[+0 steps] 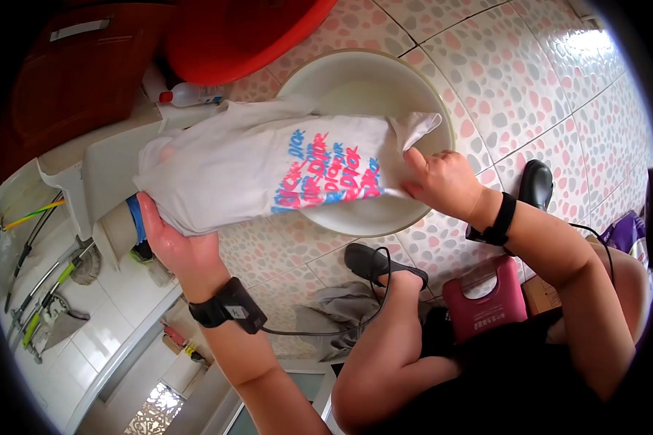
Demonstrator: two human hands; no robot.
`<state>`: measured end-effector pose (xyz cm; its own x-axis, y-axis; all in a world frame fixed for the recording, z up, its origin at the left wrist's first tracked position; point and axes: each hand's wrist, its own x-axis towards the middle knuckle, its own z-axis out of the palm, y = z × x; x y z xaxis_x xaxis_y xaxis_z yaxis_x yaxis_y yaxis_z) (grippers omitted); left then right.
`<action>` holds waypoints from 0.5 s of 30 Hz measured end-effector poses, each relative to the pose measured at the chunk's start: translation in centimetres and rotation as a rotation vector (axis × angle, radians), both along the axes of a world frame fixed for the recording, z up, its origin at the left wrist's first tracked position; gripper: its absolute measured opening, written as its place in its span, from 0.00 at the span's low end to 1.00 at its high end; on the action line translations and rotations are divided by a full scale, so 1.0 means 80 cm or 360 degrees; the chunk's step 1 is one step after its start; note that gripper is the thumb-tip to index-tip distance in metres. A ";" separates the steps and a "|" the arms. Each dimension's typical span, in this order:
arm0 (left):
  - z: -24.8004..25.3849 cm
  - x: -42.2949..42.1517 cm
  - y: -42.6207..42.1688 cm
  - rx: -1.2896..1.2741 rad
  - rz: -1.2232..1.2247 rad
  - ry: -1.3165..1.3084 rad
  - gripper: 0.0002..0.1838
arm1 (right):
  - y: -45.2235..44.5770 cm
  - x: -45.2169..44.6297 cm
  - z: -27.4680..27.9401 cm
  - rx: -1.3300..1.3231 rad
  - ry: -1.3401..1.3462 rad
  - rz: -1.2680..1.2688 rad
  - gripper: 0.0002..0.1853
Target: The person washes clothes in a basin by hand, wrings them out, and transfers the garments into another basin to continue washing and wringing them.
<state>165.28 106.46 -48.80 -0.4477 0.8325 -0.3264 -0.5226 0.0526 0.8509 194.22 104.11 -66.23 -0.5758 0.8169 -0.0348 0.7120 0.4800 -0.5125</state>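
Observation:
A white shirt [232, 174] with pink and blue lettering is stretched between my two hands, over a white basin [442, 109] on the floor. My left hand [181, 243] holds the shirt's left end, its thumb at the edge and most fingers hidden beneath the cloth. At the right end, my right hand [446, 181] pinches the shirt's edge above the basin's rim. Part of the cloth bunches up along the far side. The shirt and my right hand cover much of the basin's inside.
A red basin [232, 58] stands at the back, beside a white bottle with a red cap [192, 95]. Grey cloth [341, 308] lies near my slippered foot. A pink plastic stool [486, 304] is by my leg. A cable [326, 333] runs from my left wrist strap.

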 end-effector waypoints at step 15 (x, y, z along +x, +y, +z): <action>-0.061 -0.075 -0.039 -0.0519 -0.0147 0.0622 0.25 | -0.068 -0.011 -0.006 -0.0030 -0.0236 0.0560 0.11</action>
<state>159.28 103.36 -53.66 -0.5174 0.7573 -0.3984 -0.1493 0.3785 0.9135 193.36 98.70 -66.73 -0.8087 0.5683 -0.1519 0.5721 0.6999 -0.4276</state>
